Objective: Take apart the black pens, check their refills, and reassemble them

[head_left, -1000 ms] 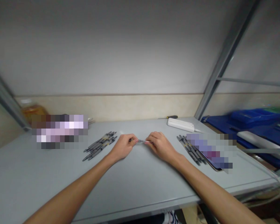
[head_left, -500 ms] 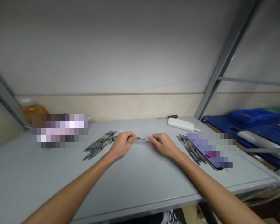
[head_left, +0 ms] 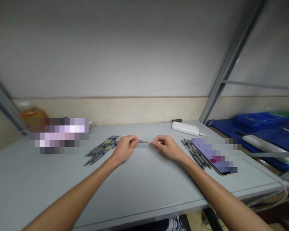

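Both my hands meet over the middle of a grey table (head_left: 139, 189), holding one thin grey pen (head_left: 145, 141) between them. My left hand (head_left: 124, 149) is closed round the pen's left end. My right hand (head_left: 165, 147) pinches its right end with the fingertips. The pen lies level just above the table. A pile of several grey pens (head_left: 101, 149) lies just left of my left hand. Another row of grey pens (head_left: 195, 154) lies to the right of my right hand.
A white power strip (head_left: 185, 128) and a screwdriver (head_left: 172, 121) lie at the back by the wall. Blurred-out patches sit at the left back and right of the table. Blue trays (head_left: 257, 125) stand on a shelf at right. A bottle (head_left: 31, 112) stands at far left.
The two hands have drawn slightly apart, so more of the pen shows between them. The view has shifted a little.
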A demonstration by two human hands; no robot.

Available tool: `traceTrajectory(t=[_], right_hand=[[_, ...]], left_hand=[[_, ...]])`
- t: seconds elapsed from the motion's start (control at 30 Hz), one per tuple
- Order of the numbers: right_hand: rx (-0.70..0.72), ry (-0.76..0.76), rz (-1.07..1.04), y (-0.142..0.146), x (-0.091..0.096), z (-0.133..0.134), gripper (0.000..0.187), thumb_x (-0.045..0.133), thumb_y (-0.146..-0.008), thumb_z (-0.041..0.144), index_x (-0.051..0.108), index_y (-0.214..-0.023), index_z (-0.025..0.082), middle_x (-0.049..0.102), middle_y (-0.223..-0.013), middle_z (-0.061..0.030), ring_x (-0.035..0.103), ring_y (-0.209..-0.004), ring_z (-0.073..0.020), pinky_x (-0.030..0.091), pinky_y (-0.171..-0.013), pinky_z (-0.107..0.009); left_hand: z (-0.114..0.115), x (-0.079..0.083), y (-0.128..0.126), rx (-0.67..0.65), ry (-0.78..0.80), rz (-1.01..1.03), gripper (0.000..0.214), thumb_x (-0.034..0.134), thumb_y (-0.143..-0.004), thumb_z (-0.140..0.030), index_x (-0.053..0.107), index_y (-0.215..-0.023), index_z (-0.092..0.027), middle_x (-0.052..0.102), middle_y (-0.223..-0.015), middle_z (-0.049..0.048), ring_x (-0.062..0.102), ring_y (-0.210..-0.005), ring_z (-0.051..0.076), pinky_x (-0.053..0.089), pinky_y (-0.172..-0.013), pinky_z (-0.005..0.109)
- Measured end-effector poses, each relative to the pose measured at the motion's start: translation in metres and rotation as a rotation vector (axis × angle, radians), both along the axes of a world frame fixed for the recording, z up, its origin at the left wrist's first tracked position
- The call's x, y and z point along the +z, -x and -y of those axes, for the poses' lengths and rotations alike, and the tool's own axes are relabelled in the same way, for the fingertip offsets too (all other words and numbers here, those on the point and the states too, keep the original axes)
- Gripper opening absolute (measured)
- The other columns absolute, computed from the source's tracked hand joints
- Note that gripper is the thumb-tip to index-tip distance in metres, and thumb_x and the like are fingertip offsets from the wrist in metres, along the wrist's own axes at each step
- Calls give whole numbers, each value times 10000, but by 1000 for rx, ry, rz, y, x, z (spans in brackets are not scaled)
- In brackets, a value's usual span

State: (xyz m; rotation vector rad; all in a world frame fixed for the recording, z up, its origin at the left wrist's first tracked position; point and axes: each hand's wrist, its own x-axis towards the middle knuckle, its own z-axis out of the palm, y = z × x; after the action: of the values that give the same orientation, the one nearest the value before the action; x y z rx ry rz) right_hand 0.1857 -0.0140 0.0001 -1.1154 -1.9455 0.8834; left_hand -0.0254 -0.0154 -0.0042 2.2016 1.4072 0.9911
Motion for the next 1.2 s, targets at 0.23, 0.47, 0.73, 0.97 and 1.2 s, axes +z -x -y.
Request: traceTrajectory(t=[0.23, 0.47, 0.73, 0.97, 1.2], right_hand=[[-21, 71, -79, -2, -3, -4, 315, 551, -767, 441, 612, -782, 132, 573, -611, -10, 490, -526, -105, 388, -531, -231], [-33, 40, -173, -1, 0, -2, 336, 682, -645, 353, 604, -901, 150, 607, -767, -23, 507, -556, -97, 394, -527, -223], [-45, 114, -181, -2, 0, -5, 276, 593, -729, 396, 623, -780, 126, 588, -642, -20, 487, -525, -101, 391, -503, -228], [-89, 32, -217, -4, -2, -8, 233, 671, -653, 315, 631, -808, 145, 598, -716, -22, 528, -601, -119, 435, -570, -252], [-53, -157, -294, -2, -2, -5, 87, 658, -676, 260, 652, -717, 183, 597, -851, -63, 570, -816, -174, 498, -645, -281]], left_hand=[[1, 1, 0, 18, -9, -2, 268, 428, -807, -274, 653, -768, -133, 607, -622, 8, 482, -575, 120, 325, -558, 225], [0, -1, 1, 29, -9, -7, 276, 419, -812, -279, 642, -737, -135, 560, -575, -5, 465, -553, 117, 314, -553, 229], [-2, -2, 2, 47, -15, -1, 282, 413, -814, -295, 635, -735, -140, 555, -576, -8, 460, -551, 117, 308, -549, 228], [-3, -2, 2, 55, -12, -30, 368, 359, -841, -345, 627, -695, -139, 477, -509, -23, 418, -519, 114, 267, -525, 232], [-5, 0, 4, 63, 69, -35, 453, 308, -847, -415, 599, -630, -145, 399, -458, -33, 369, -475, 116, 225, -501, 240]])
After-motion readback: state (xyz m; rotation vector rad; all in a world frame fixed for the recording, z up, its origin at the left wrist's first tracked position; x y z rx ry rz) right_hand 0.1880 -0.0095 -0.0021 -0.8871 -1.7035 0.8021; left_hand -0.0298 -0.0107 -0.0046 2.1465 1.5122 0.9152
